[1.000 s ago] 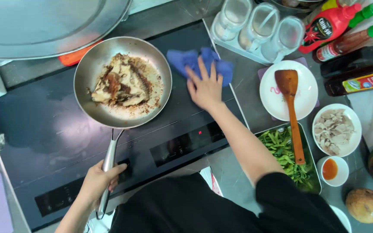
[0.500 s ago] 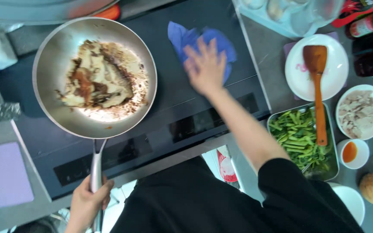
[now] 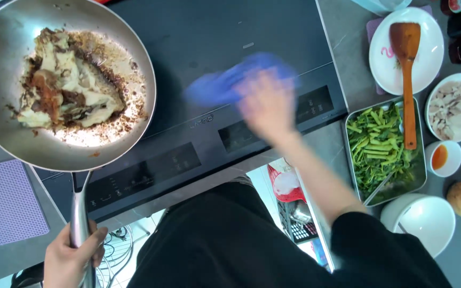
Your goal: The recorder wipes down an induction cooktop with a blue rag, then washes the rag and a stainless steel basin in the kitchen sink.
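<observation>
Head view
Left hand (image 3: 73, 258): fingers wrapped tight round the end of the pan handle (image 3: 79, 213), at the near edge of the cooktop.
Frying pan (image 3: 62, 85): held by that grip over the left part of the black cooktop (image 3: 198, 133), which would leave the glass beside it bare; whether its base touches the glass I cannot tell.
Pan axis: handle to bowl runs near to far, the handle pointing back at the person, the bowl away and a little left.
Pan contents: a pale, browned, crusted mass (image 3: 70, 88) with burnt crumbs around it.
Right hand (image 3: 268, 106): blurred, palm down, fingers spread flat and pressing on a blue cloth (image 3: 225, 85).
Cloth: bunched on the cooktop glass just right of the pan, apart from it, its length running left to right; pressed flat as for wiping.
Counter (image 3: 342, 154), right side: a wooden spatula (image 3: 406, 74) lies across a white plate (image 3: 428, 64) and a metal tray of cut greens (image 3: 382, 146), blade on the plate; a small bowl of orange sauce (image 3: 443, 157) sits just beside the tray.
</observation>
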